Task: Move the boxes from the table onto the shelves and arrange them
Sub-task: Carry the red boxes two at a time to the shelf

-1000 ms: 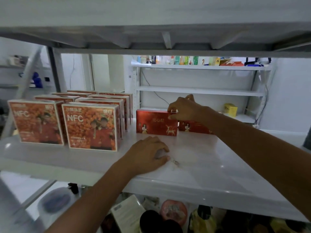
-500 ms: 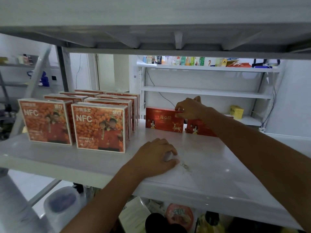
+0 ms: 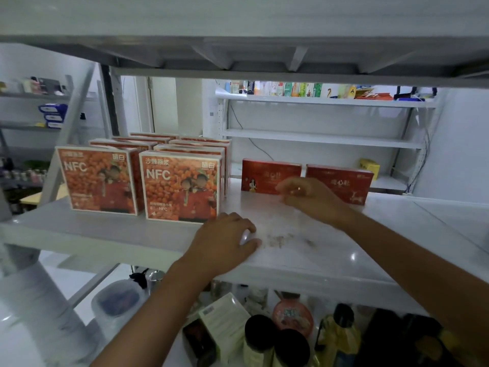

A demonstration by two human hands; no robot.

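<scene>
Two long red boxes stand side by side at the back of the white shelf (image 3: 105, 231): the left red box (image 3: 264, 176) and the right red box (image 3: 341, 181). Several orange NFC boxes (image 3: 182, 186) stand in two rows at the shelf's left. My right hand (image 3: 309, 200) hovers just in front of the red boxes, blurred, fingers loosely curled, holding nothing. My left hand (image 3: 225, 242) rests palm down on the shelf near its front edge, fingers spread.
The shelf above hangs low overhead (image 3: 238, 62). Bottles, jars and a white carton (image 3: 225, 321) crowd the level below. A second white rack (image 3: 317, 139) stands behind, with a small yellow box (image 3: 369, 166). Crumbs lie on the shelf beside my left hand.
My right hand has let go of the top of the left red box and pulled back toward me. Both red boxes now stand uncovered. My left hand stays put.
</scene>
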